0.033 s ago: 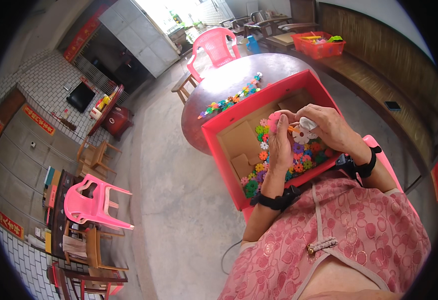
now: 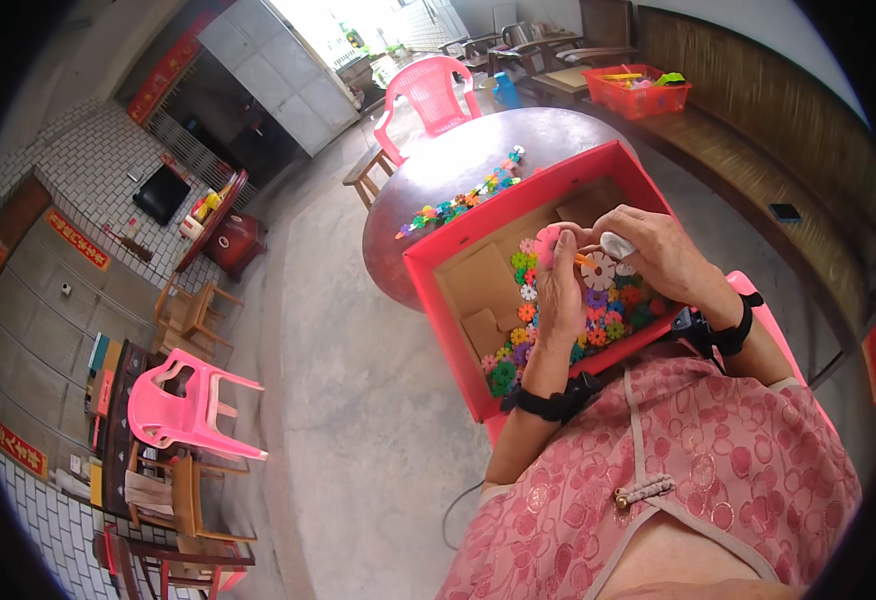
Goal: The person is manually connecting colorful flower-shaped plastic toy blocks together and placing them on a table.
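Note:
Both my hands are raised over a red cardboard box (image 2: 450,330) that holds many small colourful flower-shaped plastic discs (image 2: 528,345). My left hand (image 2: 560,300) is closed on a pink flower-shaped disc (image 2: 546,243), its thumb pointing up. An orange piece (image 2: 586,262) sticks out from between the hands; how it joins the others is hidden. My right hand (image 2: 653,250) is closed with its fingers bent, and a white wrap (image 2: 616,245) shows at one digit. Below its fingertips is a larger white notched disc (image 2: 598,272), apparently in its grip.
The box rests against a round table (image 2: 393,220), where a row of joined coloured discs (image 2: 463,200) lies. Behind stands a pink chair (image 2: 433,95). At right, a wooden bench (image 2: 728,150) carries a red basket (image 2: 643,95) and a phone (image 2: 785,212). Another pink chair (image 2: 183,405) stands left.
The white disc has shifted slightly left, closer to the orange piece, which shows more now. My hands have barely moved.

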`<state>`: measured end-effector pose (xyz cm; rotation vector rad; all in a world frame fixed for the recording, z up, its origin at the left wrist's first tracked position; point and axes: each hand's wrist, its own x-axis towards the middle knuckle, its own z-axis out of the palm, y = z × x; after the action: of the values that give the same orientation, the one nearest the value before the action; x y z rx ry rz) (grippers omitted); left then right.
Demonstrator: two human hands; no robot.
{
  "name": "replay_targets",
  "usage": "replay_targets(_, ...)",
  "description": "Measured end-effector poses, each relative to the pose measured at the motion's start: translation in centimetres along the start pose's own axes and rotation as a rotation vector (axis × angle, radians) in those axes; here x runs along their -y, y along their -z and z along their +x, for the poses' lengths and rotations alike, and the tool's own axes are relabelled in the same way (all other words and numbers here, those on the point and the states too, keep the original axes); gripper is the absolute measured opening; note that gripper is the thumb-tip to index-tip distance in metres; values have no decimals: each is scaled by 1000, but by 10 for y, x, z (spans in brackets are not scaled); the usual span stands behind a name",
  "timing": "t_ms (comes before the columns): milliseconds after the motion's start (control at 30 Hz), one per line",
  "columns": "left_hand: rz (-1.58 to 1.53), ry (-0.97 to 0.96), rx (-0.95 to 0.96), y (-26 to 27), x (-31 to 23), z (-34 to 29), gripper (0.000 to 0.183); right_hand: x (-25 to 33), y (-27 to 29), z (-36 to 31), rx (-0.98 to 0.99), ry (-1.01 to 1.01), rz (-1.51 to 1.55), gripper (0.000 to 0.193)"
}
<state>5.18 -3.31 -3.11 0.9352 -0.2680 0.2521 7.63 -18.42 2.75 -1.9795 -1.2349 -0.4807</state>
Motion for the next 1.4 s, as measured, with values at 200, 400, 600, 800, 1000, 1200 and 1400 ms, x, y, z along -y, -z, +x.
replay_targets(200,186,181,188,3,4,1,32,13,9,2,-110,-84,135,36)
replay_targets(400,194,233,433,4,19,-3,21,0,1,0,100,234,-103,36)
replay_targets(600,347,310,415,6,7,-2,28,-6,4,1,35,81,-106,24)
replay_targets(800,380,370,391,-3,5,-5,29,-7,5,-3,-24,23,-121,16)
replay_targets(1000,453,310,347,2,7,-3,22,-8,7,0,70,56,-28,15)
replay_targets(1200,461,317,323,-4,7,-3,15,-18,5,-1,187,26,58,15)
replay_targets(1400,576,266,292,-4,13,0,23,-23,-6,-2,13,70,-45,24)
